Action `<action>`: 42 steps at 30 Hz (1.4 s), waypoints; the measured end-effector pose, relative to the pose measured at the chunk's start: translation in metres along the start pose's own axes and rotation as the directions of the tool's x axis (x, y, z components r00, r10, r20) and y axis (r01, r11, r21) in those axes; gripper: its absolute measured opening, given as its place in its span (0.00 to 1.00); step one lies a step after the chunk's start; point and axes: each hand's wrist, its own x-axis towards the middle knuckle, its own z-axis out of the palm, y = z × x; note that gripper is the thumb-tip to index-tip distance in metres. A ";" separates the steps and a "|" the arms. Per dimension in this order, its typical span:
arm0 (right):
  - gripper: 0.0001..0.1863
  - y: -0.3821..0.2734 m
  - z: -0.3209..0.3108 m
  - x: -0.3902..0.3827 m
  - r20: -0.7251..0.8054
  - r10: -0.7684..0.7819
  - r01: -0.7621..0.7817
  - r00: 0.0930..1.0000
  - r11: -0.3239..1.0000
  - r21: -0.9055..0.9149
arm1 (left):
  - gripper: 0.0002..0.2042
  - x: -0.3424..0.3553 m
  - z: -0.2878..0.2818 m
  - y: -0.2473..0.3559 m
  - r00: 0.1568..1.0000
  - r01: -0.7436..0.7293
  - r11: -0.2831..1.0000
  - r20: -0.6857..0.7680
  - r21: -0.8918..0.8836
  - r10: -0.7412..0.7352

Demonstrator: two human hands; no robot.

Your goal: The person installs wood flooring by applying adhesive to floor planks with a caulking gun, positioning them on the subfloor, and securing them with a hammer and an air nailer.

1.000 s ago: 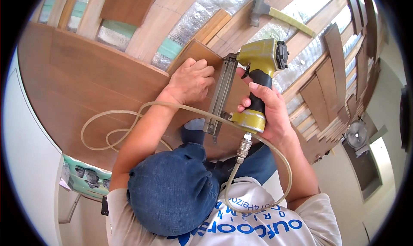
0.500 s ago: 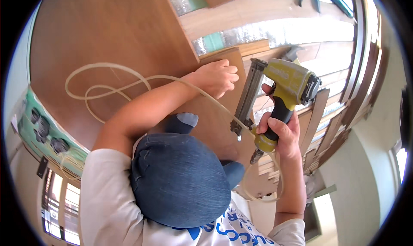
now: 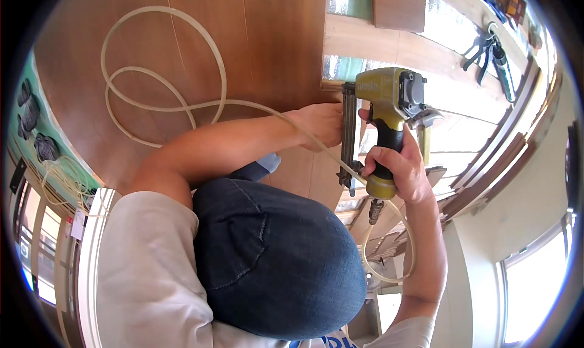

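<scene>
As the right hand [image 3: 409, 173] grips the nail gun [image 3: 376, 88], the count: one of each, with one left hand [image 3: 319, 126], one air hose [image 3: 224, 83], one hammer [image 3: 427, 118], one black-and-teal hand tool [image 3: 504, 74] and one short brown board [image 3: 398, 7] at the upper edge.
Nail gun's body: olive-green and scuffed, with a dark cap at its right end.
Nail gun's lower parts: a black grip [image 3: 388, 140], a long dark magazine [image 3: 349, 129] standing upright on the left, and a metal connector [image 3: 376, 210] at the foot.
Nail gun's place: inside the right hand, just right of the left hand, beside the edge of the brown floorboards [image 3: 274, 38]; whether its nose touches wood, I cannot tell.
Right hand: fingers wrapped around the black grip, thumb across it, one fingertip showing under the body.
Left hand: back upward, low over the floorboards, fingers partly hidden at the magazine; spread or pressed together, I cannot tell.
Air hose: looped near the connector, crossing the left wrist, coiled on the floorboards at left.
Hammer: just right of the nail gun, partly hidden by it.
Black-and-teal hand tool: on pale battens [image 3: 365, 38], upper right, well apart from both hands.
</scene>
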 end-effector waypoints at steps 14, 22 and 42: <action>0.25 -0.035 -0.012 0.008 -0.008 0.164 -0.160 0.986 0.953 -0.258 | 0.06 0.003 -0.014 -0.001 0.909 -0.004 0.997 0.415 -0.082 0.037; 0.26 -0.027 -0.032 0.002 -0.024 0.165 -0.164 0.986 0.942 -0.293 | 0.03 0.001 -0.014 -0.003 0.916 -0.124 0.992 0.383 -0.003 0.116; 0.36 0.268 0.019 -0.155 -0.467 0.211 0.360 0.859 0.398 0.843 | 0.03 0.109 0.086 0.049 0.971 -0.061 0.971 0.212 -0.230 0.111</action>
